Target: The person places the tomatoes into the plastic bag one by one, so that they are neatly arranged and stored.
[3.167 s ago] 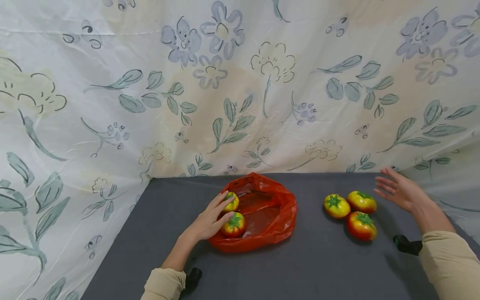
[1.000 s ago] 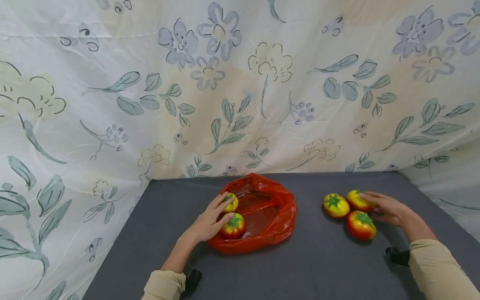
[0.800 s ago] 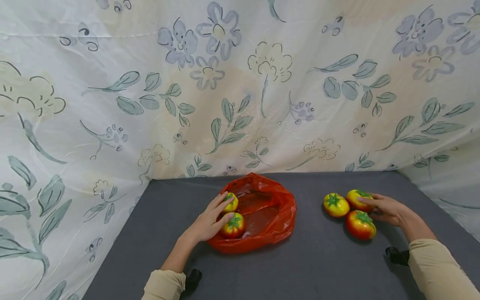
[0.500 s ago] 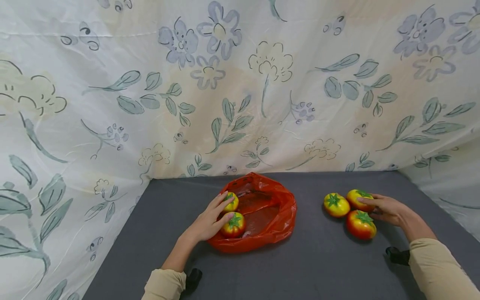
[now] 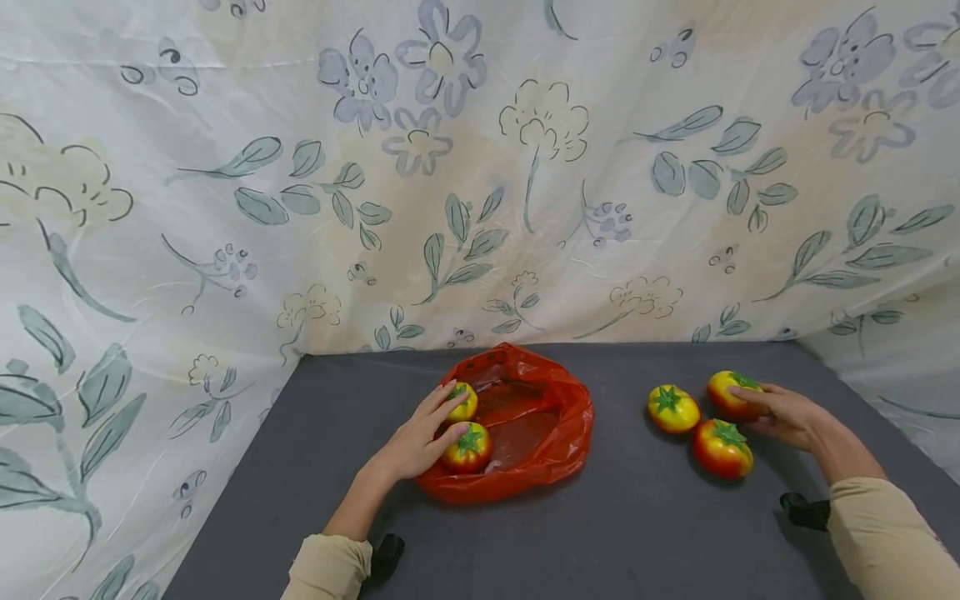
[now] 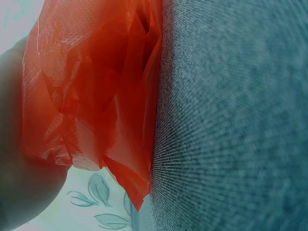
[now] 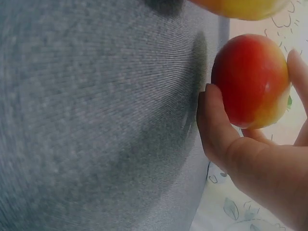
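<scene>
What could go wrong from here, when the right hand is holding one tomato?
The held tomato looks smooth and sits in the fingers of the right hand, so it might slip. The nearest tomato lies close by and could be knocked and roll. The red bag looks thin and soft; its rim may fold inward.

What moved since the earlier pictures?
The right hand was open beside the tomatoes at first; then it took hold of the back tomato and moved it right, away from the left tomato and front tomato. Those two stayed put. The left hand stayed at the red bag, with two tomatoes still inside.
</scene>
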Action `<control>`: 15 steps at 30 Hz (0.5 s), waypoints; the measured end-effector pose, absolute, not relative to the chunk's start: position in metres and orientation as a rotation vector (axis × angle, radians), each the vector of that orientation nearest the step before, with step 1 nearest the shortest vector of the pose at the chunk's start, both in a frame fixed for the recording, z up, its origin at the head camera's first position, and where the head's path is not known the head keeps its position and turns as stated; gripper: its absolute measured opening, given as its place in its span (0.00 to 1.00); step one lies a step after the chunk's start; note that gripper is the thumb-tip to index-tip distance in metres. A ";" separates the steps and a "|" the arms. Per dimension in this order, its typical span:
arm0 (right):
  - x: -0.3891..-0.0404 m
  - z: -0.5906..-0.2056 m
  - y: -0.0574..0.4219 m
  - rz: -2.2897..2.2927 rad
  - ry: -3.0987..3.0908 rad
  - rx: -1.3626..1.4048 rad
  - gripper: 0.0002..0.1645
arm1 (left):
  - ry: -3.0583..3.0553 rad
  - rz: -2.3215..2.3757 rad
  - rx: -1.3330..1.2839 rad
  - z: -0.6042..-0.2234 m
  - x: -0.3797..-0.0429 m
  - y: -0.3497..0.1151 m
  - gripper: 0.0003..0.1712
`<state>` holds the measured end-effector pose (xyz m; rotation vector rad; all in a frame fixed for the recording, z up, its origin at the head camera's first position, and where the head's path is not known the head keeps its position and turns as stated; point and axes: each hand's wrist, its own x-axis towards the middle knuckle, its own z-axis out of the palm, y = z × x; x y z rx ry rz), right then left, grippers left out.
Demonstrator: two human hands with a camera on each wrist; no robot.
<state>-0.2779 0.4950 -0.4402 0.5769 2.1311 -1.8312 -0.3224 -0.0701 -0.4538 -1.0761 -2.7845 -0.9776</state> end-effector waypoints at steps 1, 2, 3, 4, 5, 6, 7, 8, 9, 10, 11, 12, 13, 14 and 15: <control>-0.278 -0.440 0.495 -1.848 2.122 0.588 0.67 | -2.786 -0.977 -1.076 -0.454 -0.322 -0.070 0.35; -0.279 -0.439 0.495 -1.865 2.115 0.605 0.67 | -2.783 -0.976 -1.079 -0.454 -0.322 -0.070 0.35; -0.279 -0.439 0.495 -1.890 2.103 0.621 0.68 | -2.781 -0.977 -1.081 -0.454 -0.322 -0.070 0.35; -0.279 -0.438 0.495 -1.914 2.093 0.634 0.68 | -2.780 -0.975 -1.083 -0.454 -0.322 -0.070 0.35; -0.280 -0.437 0.494 -1.933 2.090 0.642 0.69 | -2.778 -0.974 -1.084 -0.454 -0.323 -0.070 0.35; -0.280 -0.437 0.493 -1.961 2.081 0.649 0.70 | -2.779 -0.972 -1.085 -0.454 -0.323 -0.070 0.35; -0.280 -0.436 0.492 -1.986 2.074 0.657 0.71 | -2.778 -0.973 -1.086 -0.454 -0.323 -0.070 0.35; -0.280 -0.435 0.491 -2.004 2.076 0.658 0.71 | -2.776 -0.973 -1.087 -0.455 -0.323 -0.070 0.35; -0.280 -0.434 0.490 -2.023 2.076 0.654 0.71 | -2.776 -0.974 -1.086 -0.455 -0.323 -0.070 0.35; -0.280 -0.433 0.490 -2.041 2.078 0.654 0.71 | -2.776 -0.971 -1.086 -0.455 -0.323 -0.070 0.35; -0.280 -0.432 0.489 -2.056 2.083 0.646 0.71 | -2.777 -0.971 -1.086 -0.455 -0.323 -0.070 0.35; -0.280 -0.431 0.488 -2.073 2.086 0.645 0.71 | -2.779 -0.972 -1.085 -0.455 -0.323 -0.070 0.35; -0.280 -0.429 0.487 -2.093 2.088 0.646 0.71 | -2.777 -0.973 -1.085 -0.455 -0.323 -0.070 0.35; -0.280 -0.427 0.485 -2.109 2.095 0.639 0.70 | -2.778 -0.971 -1.083 -0.455 -0.323 -0.070 0.35; -0.280 -0.425 0.484 -2.123 2.108 0.628 0.70 | -2.781 -0.969 -1.081 -0.455 -0.323 -0.070 0.35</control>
